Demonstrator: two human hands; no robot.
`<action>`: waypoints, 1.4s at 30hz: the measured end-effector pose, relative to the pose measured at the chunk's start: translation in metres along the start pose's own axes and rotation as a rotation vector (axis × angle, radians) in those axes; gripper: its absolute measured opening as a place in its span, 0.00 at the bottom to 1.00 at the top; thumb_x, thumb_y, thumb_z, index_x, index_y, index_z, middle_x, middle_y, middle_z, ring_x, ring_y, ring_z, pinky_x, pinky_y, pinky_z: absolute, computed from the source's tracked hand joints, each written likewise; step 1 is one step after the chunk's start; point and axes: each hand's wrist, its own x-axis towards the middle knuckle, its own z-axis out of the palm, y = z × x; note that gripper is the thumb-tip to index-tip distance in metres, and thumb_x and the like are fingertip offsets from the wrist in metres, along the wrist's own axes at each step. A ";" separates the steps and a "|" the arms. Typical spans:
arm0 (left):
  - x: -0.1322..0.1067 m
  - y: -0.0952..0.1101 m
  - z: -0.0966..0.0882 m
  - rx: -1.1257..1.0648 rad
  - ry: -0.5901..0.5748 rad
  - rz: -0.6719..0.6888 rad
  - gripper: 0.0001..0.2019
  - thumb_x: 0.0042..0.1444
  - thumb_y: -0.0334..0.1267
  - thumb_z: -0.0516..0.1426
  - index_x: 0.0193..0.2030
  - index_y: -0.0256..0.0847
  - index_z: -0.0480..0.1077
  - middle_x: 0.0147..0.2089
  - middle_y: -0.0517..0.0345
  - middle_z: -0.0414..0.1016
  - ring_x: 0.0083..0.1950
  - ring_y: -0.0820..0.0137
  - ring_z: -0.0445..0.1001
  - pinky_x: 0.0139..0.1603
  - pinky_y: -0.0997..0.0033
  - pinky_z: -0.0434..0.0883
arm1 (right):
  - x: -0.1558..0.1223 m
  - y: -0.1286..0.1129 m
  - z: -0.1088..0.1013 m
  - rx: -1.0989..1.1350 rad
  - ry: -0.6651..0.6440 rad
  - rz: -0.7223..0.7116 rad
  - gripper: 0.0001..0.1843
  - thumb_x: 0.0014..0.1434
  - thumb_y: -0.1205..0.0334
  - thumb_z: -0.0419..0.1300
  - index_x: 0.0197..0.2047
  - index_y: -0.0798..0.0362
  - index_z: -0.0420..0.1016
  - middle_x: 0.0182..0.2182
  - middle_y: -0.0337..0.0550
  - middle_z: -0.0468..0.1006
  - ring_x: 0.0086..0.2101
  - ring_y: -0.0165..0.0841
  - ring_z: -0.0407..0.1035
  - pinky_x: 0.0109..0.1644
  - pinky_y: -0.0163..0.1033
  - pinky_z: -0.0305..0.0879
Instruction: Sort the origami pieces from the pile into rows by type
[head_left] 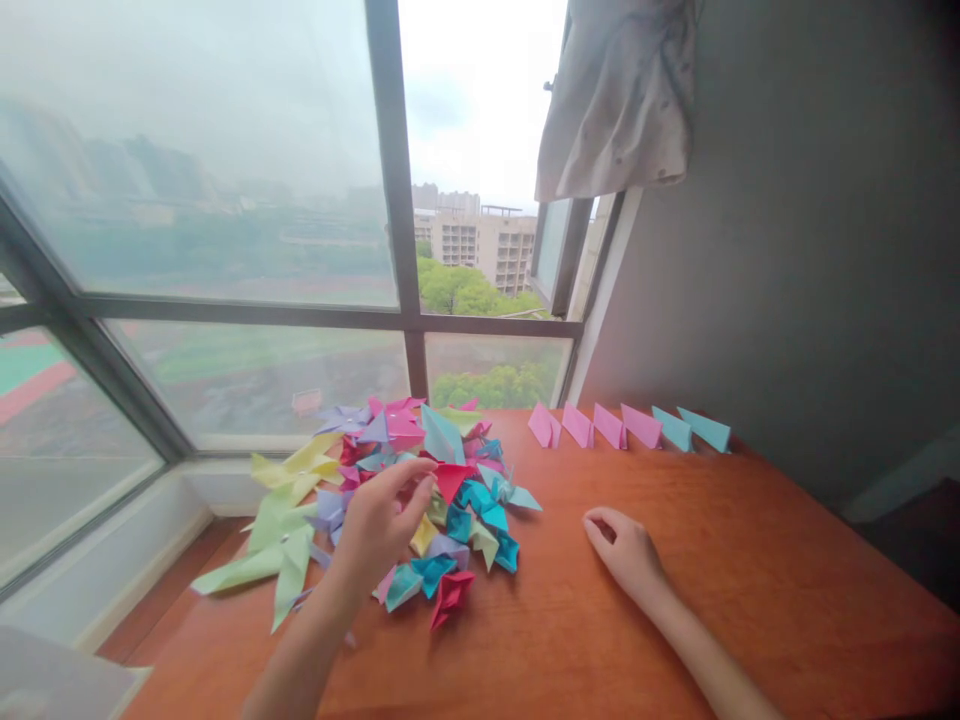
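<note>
Daylight's all coming through the windows, and the sky is basically blown out. Left glass looks milky, while the right wall goes murky. Wide-lens stretch at the edges, dull sheen on the table, and the paper pile is kinda soft.

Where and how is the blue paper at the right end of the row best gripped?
Probably pinch the blue paper by its upper edge, right hand coming from the right: that edge stands above the table, and another blue paper is close on the left.
</note>
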 end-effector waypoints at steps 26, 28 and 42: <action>0.095 -0.041 0.001 0.931 -0.281 -0.160 0.15 0.55 0.28 0.50 0.41 0.32 0.77 0.45 0.35 0.76 0.39 0.51 0.80 0.35 0.58 0.74 | 0.000 0.006 0.006 -0.117 -0.017 -0.075 0.15 0.61 0.57 0.50 0.34 0.51 0.77 0.33 0.45 0.80 0.33 0.37 0.74 0.40 0.40 0.67; 0.091 -0.037 0.001 0.940 -0.268 -0.145 0.15 0.55 0.27 0.48 0.40 0.32 0.77 0.43 0.35 0.77 0.39 0.50 0.80 0.35 0.57 0.74 | 0.000 0.008 0.007 -0.108 -0.016 -0.077 0.15 0.60 0.57 0.50 0.34 0.51 0.77 0.33 0.45 0.80 0.33 0.37 0.74 0.40 0.39 0.67; 0.054 0.004 -0.025 0.714 0.174 0.239 0.11 0.60 0.35 0.52 0.41 0.40 0.76 0.52 0.48 0.78 0.52 0.56 0.75 0.54 0.60 0.70 | -0.001 0.005 0.006 -0.111 0.005 -0.087 0.15 0.60 0.57 0.51 0.34 0.51 0.79 0.32 0.44 0.81 0.31 0.36 0.73 0.38 0.39 0.67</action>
